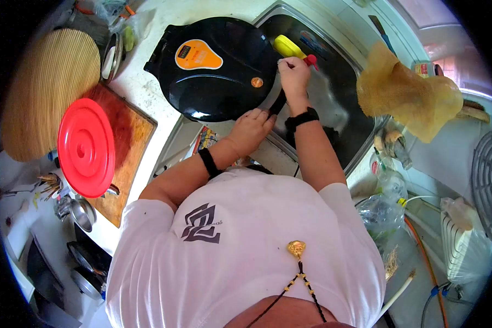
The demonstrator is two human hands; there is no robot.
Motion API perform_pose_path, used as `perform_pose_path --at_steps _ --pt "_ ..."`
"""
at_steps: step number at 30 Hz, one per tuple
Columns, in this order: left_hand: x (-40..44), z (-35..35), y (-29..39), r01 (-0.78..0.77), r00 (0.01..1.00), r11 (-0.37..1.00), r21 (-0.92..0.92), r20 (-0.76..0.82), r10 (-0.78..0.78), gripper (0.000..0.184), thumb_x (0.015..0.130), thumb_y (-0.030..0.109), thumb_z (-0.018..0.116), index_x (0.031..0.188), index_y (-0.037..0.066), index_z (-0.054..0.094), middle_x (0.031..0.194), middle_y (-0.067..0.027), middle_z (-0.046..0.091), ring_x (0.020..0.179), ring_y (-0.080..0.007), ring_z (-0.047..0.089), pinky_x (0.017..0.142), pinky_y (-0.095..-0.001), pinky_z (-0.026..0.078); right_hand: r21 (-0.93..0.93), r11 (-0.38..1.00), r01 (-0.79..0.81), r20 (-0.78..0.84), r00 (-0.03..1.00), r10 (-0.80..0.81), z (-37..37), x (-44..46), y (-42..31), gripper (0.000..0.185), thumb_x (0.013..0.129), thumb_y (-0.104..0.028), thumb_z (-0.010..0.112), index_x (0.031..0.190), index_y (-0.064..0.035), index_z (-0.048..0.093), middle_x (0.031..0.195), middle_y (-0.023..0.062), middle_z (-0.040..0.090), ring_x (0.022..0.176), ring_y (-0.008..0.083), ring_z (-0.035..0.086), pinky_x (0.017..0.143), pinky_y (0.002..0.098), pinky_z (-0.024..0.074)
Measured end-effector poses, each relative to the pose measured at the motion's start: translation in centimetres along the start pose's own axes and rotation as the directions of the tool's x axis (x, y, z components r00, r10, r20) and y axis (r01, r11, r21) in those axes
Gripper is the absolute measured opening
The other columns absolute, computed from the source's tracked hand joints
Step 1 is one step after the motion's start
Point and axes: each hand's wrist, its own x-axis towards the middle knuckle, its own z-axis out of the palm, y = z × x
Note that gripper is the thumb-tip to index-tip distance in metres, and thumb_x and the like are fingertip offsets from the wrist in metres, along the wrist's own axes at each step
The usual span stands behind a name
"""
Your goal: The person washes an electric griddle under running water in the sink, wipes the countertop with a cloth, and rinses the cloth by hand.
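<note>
A round black electric pan (pixel 224 95) with an orange control panel lies closed on the white counter, its right side by the sink. My left hand (pixel 250 131) rests at the pan's near edge, fingers close together by its black handle; what they hold, if anything, is hidden. Over the sink's left edge, my right hand (pixel 294 79) is closed in a pinch beside the pan's right rim; I cannot make out anything between the fingertips. Just beyond it, a yellow bottle (pixel 287 47) with a red nozzle lies in the sink.
The steel sink (pixel 339 95) lies to the right, with a tan mesh cloth (pixel 404 90) beyond it. At left are a wooden board (pixel 134 131), a red lid (pixel 86 147) and a ribbed round mat (pixel 46 93). Plastic bags (pixel 385 210) sit at right.
</note>
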Motion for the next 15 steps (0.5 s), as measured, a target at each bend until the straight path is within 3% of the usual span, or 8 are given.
perform_pose_path --at_steps 4,6,7,9,10,12,13,15 --pt "-0.3 0.1 -0.2 -0.012 0.999 1.000 0.002 -0.037 0.012 0.039 0.080 0.011 0.054 0.118 0.005 0.058 0.111 -0.0091 0.057 0.104 -0.0235 0.055 0.092 -0.0332 0.045 0.085 0.995 -0.049 -0.104 0.993 0.057 -4.2 -0.9 1.4 0.018 0.076 -0.020 0.066 0.075 -0.0016 0.067 0.078 0.0157 0.064 0.077 0.0319 0.062 0.070 0.0397 0.0480" --pt "-0.4 0.1 -0.4 -0.010 1.000 1.000 -0.005 -0.029 0.009 0.039 0.080 0.011 0.054 0.118 0.005 0.058 0.112 -0.0093 0.057 0.105 -0.0237 0.055 0.093 -0.0335 0.045 -0.123 0.988 -0.094 -0.181 0.981 0.071 -6.2 -1.2 6.1 0.022 0.077 -0.022 0.066 0.075 0.0002 0.066 0.079 0.0165 0.063 0.077 0.0322 0.062 0.071 0.0412 0.0476" --pt "-0.5 0.1 -0.5 -0.020 0.999 1.000 -0.001 -0.037 0.019 0.039 0.079 0.011 0.055 0.118 0.005 0.058 0.113 -0.0105 0.057 0.105 -0.0251 0.055 0.091 -0.0346 0.047 -0.127 0.987 -0.096 -0.181 0.981 0.072 -7.5 -1.3 6.7 0.022 0.077 -0.022 0.066 0.075 0.0002 0.066 0.079 0.0165 0.063 0.077 0.0322 0.062 0.071 0.0412 0.0476" --pt "-0.5 -0.2 -0.5 -0.030 0.999 1.000 0.002 -0.043 0.030 0.039 0.079 0.011 0.056 0.118 0.005 0.058 0.114 -0.0117 0.057 0.105 -0.0265 0.055 0.089 -0.0357 0.048 -0.297 0.920 -0.254 -0.131 0.966 0.224 -10.1 -2.0 7.8 0.025 0.077 -0.022 0.067 0.072 0.0022 0.065 0.080 0.0203 0.062 0.081 0.0348 0.061 0.073 0.0438 0.0471" --pt "-0.6 -0.5 -0.5 -0.032 0.999 0.999 0.004 -0.024 0.033 0.039 0.079 0.011 0.055 0.118 0.006 0.058 0.115 -0.0113 0.057 0.107 -0.0253 0.054 0.091 -0.0348 0.047 -0.298 0.920 -0.256 -0.130 0.965 0.227 -11.0 -1.9 9.5 0.025 0.077 -0.022 0.067 0.072 0.0022 0.065 0.080 0.0203 0.062 0.081 0.0348 0.061 0.073 0.0438 0.0471" --pt "-0.8 -0.7 -0.4 -0.036 0.999 0.999 0.007 0.005 0.036 0.039 0.080 0.010 0.054 0.119 0.006 0.057 0.116 -0.0109 0.057 0.108 -0.0242 0.054 0.094 -0.0340 0.045 -0.672 0.736 -0.086 0.084 0.978 0.192 -11.7 -2.7 14.7 0.028 0.078 -0.023 0.067 0.093 0.0003 0.067 0.092 0.0227 0.062 0.093 0.0371 0.059 0.079 0.0441 0.0475" --pt "-0.9 -0.7 -0.3 -0.036 0.999 0.999 0.011 -0.006 0.036 0.039 0.080 0.010 0.054 0.119 0.006 0.057 0.116 -0.0110 0.057 0.108 -0.0243 0.054 0.094 -0.0340 0.045 -0.670 0.737 -0.091 0.085 0.977 0.198 -11.4 -3.4 16.7 0.028 0.078 -0.023 0.067 0.093 0.0003 0.067 0.092 0.0227 0.062 0.093 0.0371 0.059 0.079 0.0441 0.0475" --pt "-1.0 -0.6 -0.4 -0.028 1.000 0.999 0.016 -0.009 0.029 0.039 0.080 0.010 0.054 0.119 0.006 0.057 0.115 -0.0110 0.057 0.108 -0.0243 0.054 0.094 -0.0340 0.045 -0.613 0.783 -0.104 0.084 0.977 0.195 -10.5 -4.6 19.2 0.049 0.080 -0.025 0.068 0.122 -0.0024 0.057 0.107 0.0215 0.061 0.105 0.0359 0.056 0.087 0.0417 0.0472"
